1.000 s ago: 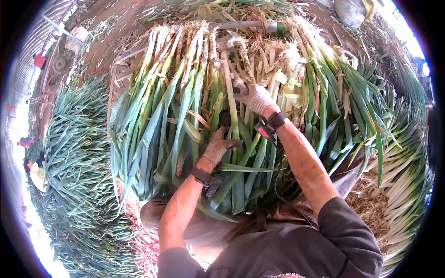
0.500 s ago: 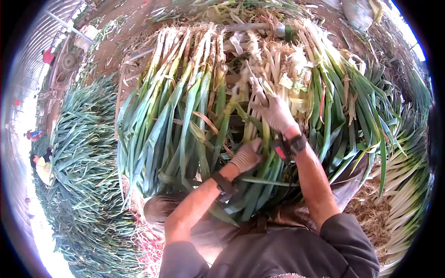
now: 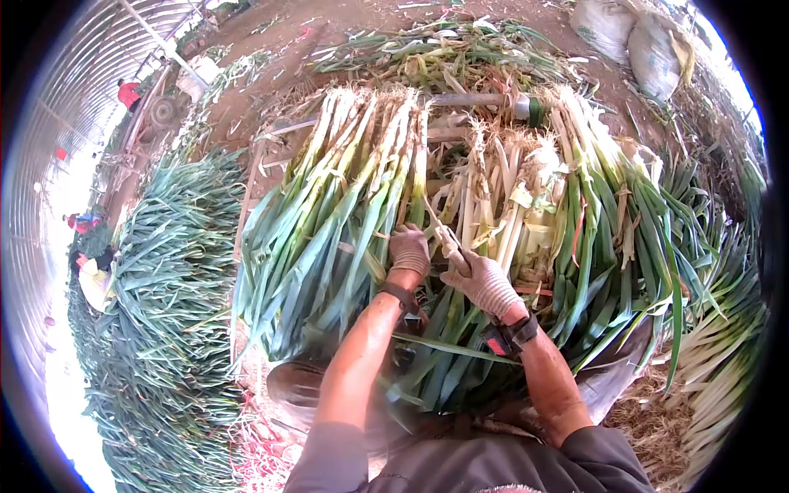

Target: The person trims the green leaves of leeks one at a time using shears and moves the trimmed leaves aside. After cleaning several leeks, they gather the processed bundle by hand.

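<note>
My gloved left hand (image 3: 410, 251) is closed around a green onion stalk (image 3: 420, 164) at the right side of the left bundle (image 3: 329, 185). A slim pointed tool, perhaps a knife (image 3: 444, 234), is in my gloved right hand (image 3: 485, 283), its tip pointing up and left. That hand lies just right of my left one, over loose green leaves (image 3: 448, 353). Pale peeled stalks (image 3: 509, 209) lie in the middle, beyond my right hand. Another bundle with long green leaves (image 3: 604, 222) hangs toward me on the right.
A large pile of green onions (image 3: 164, 329) covers the left side, with people (image 3: 94, 283) beside it. Trimmed leaves (image 3: 452, 53) lie beyond the work spot. Sacks (image 3: 653, 57) stand at the back right. More onions with white stems (image 3: 723, 353) lie at the right.
My left hand has moved up to the left bundle and closed on a stalk. My right hand, with the tool, has drawn back toward me. The camera view has shifted.
</note>
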Demonstrator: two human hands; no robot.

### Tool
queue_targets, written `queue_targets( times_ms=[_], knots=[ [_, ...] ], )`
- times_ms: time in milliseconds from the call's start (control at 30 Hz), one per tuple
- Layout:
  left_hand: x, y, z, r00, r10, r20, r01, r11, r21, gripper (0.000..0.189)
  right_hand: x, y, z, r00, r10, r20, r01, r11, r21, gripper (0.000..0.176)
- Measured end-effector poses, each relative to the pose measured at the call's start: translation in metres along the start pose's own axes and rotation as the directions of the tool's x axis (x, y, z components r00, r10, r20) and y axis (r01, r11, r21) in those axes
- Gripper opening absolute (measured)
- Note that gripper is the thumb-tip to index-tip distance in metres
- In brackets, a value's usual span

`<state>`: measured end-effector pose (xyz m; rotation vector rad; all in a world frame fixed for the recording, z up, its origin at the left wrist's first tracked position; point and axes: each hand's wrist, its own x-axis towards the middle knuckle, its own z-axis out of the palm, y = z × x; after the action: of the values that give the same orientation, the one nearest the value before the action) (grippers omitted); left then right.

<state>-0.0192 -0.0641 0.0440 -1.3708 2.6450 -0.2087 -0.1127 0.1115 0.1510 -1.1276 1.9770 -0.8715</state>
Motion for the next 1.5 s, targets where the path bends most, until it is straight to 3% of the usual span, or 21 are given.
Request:
queue_targets(
  times_ms=[67, 167, 200, 233, 267, 300, 333, 367, 433, 467, 567, 600, 700, 867, 967, 1000, 1067, 1233, 1367, 1500],
  knots=[
    [0.007, -0.002, 0.006, 0.997, -0.037, -0.063, 0.032, 0.997, -0.069, 0.036, -0.004, 0.008, -0.002, 0.999, -0.032, -0.009, 0.033, 0.997, 0.072, 0.053],
    [0.010, -0.018, -0.013, 0.998, -0.062, -0.004, 0.058, 0.949, -0.311, 0.034, -0.006, 0.024, -0.015, 0.997, 0.053, -0.057, -0.045, 0.990, 0.134, 0.052],
    [0.018, -0.030, -0.009, 0.997, -0.078, -0.007, 0.063, 0.858, -0.509, 0.021, -0.008, 0.027, -0.021, 0.996, 0.055, -0.073, -0.050, 0.996, 0.069, 0.051],
    [0.019, -0.037, -0.020, 0.995, -0.076, 0.070, 0.103, 0.684, -0.722, 0.021, -0.012, 0.022, -0.029, 0.993, 0.096, -0.064, -0.091, 0.993, 0.078, 0.052],
    [0.013, -0.043, -0.028, 0.990, 0.000, 0.138, 0.125, 0.414, -0.902, 0.024, -0.018, 0.016, -0.036, 0.991, 0.100, -0.087, -0.093, 0.992, 0.086, 0.053],
    [0.002, -0.042, -0.047, 0.980, 0.086, 0.178, 0.170, 0.095, -0.981, 0.027, -0.023, 0.010, -0.042, 0.989, 0.102, -0.109, -0.093, 0.992, 0.088, 0.055],
    [-0.009, -0.035, -0.056, 0.961, 0.153, 0.232, 0.247, -0.092, -0.965, 0.025, -0.026, 0.007, -0.039, 0.987, 0.024, -0.161, 0.000, 0.989, 0.148, 0.058],
    [-0.016, -0.027, -0.056, 0.969, 0.157, 0.193, 0.186, 0.055, -0.981, 0.025, -0.032, 0.004, -0.041, 0.993, 0.049, -0.107, -0.041, 0.996, 0.074, 0.061],
    [-0.031, -0.017, -0.047, 0.977, 0.179, 0.116, 0.050, 0.336, -0.940, 0.024, -0.046, 0.004, -0.028, 0.995, -0.023, -0.099, 0.042, 0.980, 0.195, 0.063],
    [-0.039, -0.017, -0.044, 0.974, 0.175, 0.145, 0.105, 0.220, -0.970, 0.027, -0.051, 0.003, -0.027, 0.994, -0.044, -0.096, 0.061, 0.982, 0.181, 0.061],
    [-0.059, -0.020, -0.035, 0.959, 0.185, 0.215, 0.243, -0.145, -0.959, 0.036, -0.068, 0.004, -0.027, 0.994, 0.094, -0.054, -0.092, 0.995, 0.045, 0.056],
    [-0.068, -0.022, -0.057, 0.961, 0.154, 0.230, 0.231, 0.009, -0.973, 0.035, -0.072, 0.004, -0.027, 0.995, 0.096, 0.024, -0.095, 0.995, -0.039, 0.053],
    [-0.074, -0.030, -0.047, 0.955, 0.193, 0.225, 0.207, 0.111, -0.972, 0.034, -0.093, 0.010, -0.017, 0.998, 0.045, -0.038, -0.044, 0.999, 0.012, 0.053],
    [-0.082, -0.034, -0.041, 0.960, 0.138, 0.243, 0.244, 0.009, -0.970, 0.032, -0.108, -0.005, -0.011, 0.997, 0.055, 0.061, -0.051, 0.997, -0.056, 0.057],
    [-0.085, -0.039, -0.031, 0.938, 0.179, 0.296, 0.306, -0.028, -0.952, 0.030, -0.092, 0.006, 0.001, 0.997, 0.050, 0.055, -0.044, 0.994, -0.102, 0.058],
    [-0.086, -0.039, -0.031, 0.936, 0.186, 0.300, 0.322, -0.099, -0.942, 0.029, -0.087, 0.005, 0.004, 1.000, 0.001, 0.004, 0.000, 0.995, -0.096, 0.055],
    [-0.088, -0.039, -0.030, 0.931, 0.198, 0.305, 0.348, -0.240, -0.906, 0.027, -0.074, 0.002, 0.004, 0.999, 0.044, 0.016, -0.041, 0.991, -0.131, 0.053],
    [-0.089, -0.041, -0.030, 0.945, 0.193, 0.266, 0.297, -0.159, -0.941, 0.022, -0.038, -0.003, 0.008, 1.000, 0.030, -0.007, -0.031, 0.967, -0.253, 0.053],
    [-0.087, -0.043, -0.027, 0.950, 0.154, 0.270, 0.282, -0.060, -0.958, 0.024, -0.007, -0.001, 0.010, 0.999, 0.032, -0.038, -0.039, 0.975, -0.220, 0.053],
    [-0.090, -0.044, -0.032, 0.937, 0.184, 0.297, 0.327, -0.157, -0.932, 0.028, 0.025, 0.000, 0.012, 0.998, 0.015, -0.059, -0.028, 0.971, -0.239, 0.055]
  ],
)
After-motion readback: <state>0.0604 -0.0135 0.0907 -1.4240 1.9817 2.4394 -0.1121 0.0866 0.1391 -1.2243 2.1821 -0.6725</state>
